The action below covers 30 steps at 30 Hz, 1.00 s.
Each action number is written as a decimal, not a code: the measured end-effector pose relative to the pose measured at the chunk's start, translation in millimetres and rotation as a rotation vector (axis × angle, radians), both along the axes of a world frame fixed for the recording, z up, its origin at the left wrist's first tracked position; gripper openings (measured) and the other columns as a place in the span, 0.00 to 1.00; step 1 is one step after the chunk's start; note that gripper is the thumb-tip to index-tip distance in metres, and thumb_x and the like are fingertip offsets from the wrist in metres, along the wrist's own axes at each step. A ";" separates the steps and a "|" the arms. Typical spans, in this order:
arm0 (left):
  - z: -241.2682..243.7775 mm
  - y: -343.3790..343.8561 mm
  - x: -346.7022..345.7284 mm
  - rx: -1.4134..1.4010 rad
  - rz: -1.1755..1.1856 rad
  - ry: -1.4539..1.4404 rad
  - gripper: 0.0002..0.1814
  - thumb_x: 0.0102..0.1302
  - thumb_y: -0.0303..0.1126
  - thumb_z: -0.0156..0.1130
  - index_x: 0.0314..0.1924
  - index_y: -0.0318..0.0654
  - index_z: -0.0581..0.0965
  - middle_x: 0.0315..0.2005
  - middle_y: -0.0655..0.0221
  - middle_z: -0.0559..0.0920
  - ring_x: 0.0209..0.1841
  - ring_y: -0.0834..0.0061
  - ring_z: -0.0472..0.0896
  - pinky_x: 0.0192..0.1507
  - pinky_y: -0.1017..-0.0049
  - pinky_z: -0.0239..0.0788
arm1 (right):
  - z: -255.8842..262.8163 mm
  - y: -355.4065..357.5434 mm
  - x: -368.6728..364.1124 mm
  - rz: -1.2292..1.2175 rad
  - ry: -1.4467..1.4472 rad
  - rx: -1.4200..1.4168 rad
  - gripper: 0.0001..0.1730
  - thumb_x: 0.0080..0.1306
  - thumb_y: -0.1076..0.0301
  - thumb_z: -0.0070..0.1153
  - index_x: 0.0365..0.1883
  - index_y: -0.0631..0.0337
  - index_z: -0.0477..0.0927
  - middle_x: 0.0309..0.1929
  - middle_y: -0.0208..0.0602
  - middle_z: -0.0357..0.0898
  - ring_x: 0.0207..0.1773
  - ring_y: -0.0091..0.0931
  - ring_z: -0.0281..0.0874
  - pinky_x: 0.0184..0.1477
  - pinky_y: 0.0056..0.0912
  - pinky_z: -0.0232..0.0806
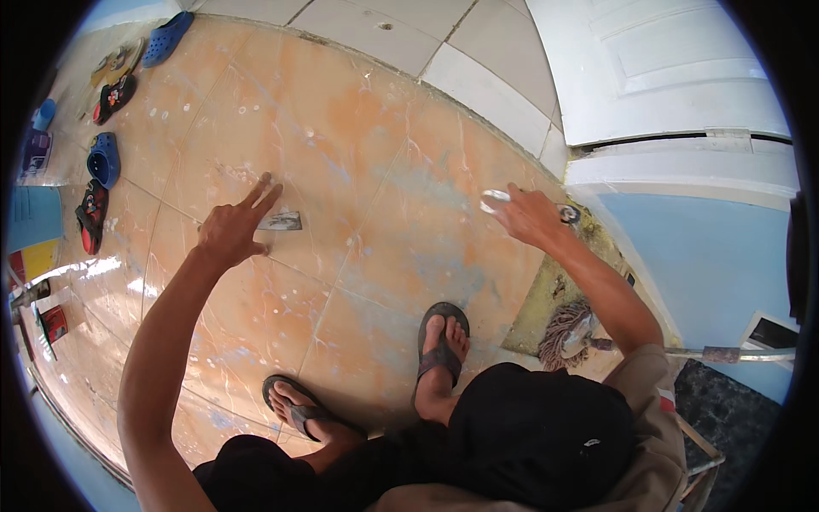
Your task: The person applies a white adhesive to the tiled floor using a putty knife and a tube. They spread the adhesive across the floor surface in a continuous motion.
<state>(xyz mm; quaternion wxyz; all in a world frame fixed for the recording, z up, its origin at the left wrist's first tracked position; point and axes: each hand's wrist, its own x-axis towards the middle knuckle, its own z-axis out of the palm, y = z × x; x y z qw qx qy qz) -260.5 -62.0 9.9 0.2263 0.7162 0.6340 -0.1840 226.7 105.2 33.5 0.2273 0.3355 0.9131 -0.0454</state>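
Note:
My left hand is over the tiled floor, two fingers stretched forward and the thumb spread. A flat metal blade, like that of a putty knife, juts out from under it between the fingers and thumb. The palm hides its handle. Off to the right, my right hand is near the foot of the wall, slightly blurred. Something white shows at its fingertips; whether it is a coating or a held thing is unclear. Pale smears and white spots mark the orange tiles.
Blue clogs, dark red-lined clogs and yellowish sandals line the left. A string mop with a metal pole lies beside my right knee. A white panelled door and blue wall bound the right.

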 end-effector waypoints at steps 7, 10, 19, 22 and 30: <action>-4.9 -5.8 -2.4 0.064 -0.014 -0.023 0.66 0.46 0.44 0.87 0.81 0.55 0.56 0.84 0.70 0.53 0.45 0.59 0.90 0.50 0.60 0.85 | -10.3 10.5 -18.4 0.069 0.040 0.019 0.16 0.77 0.55 0.52 0.60 0.42 0.80 0.44 0.50 0.80 0.34 0.46 0.86 0.35 0.50 0.79; 3.0 4.6 2.4 -0.008 -0.014 0.034 0.66 0.46 0.44 0.87 0.81 0.55 0.56 0.84 0.70 0.53 0.45 0.59 0.90 0.48 0.60 0.85 | -1.7 -3.7 -0.1 0.024 -0.036 -0.007 0.16 0.77 0.56 0.52 0.60 0.42 0.80 0.43 0.49 0.80 0.34 0.46 0.86 0.35 0.50 0.79; -2.8 -0.2 1.4 0.032 -0.020 0.014 0.65 0.47 0.43 0.87 0.82 0.54 0.56 0.84 0.69 0.53 0.44 0.60 0.90 0.48 0.60 0.86 | -4.4 -14.3 -2.6 0.016 -0.002 -0.020 0.17 0.76 0.57 0.53 0.61 0.44 0.81 0.43 0.50 0.80 0.36 0.46 0.87 0.36 0.50 0.79; -2.5 0.5 -0.2 0.030 -0.004 -0.009 0.65 0.47 0.43 0.87 0.82 0.55 0.56 0.84 0.69 0.53 0.44 0.60 0.90 0.48 0.59 0.85 | -6.5 -15.8 -7.6 -0.006 -0.016 0.001 0.19 0.76 0.57 0.54 0.64 0.42 0.80 0.43 0.51 0.80 0.35 0.46 0.87 0.37 0.50 0.79; -2.7 -1.4 0.8 0.043 0.010 -0.004 0.65 0.46 0.41 0.87 0.82 0.55 0.56 0.84 0.68 0.54 0.45 0.58 0.90 0.50 0.59 0.85 | -1.5 -31.7 1.2 -0.027 -0.086 -0.035 0.19 0.74 0.59 0.56 0.61 0.46 0.81 0.41 0.53 0.81 0.33 0.47 0.86 0.33 0.50 0.78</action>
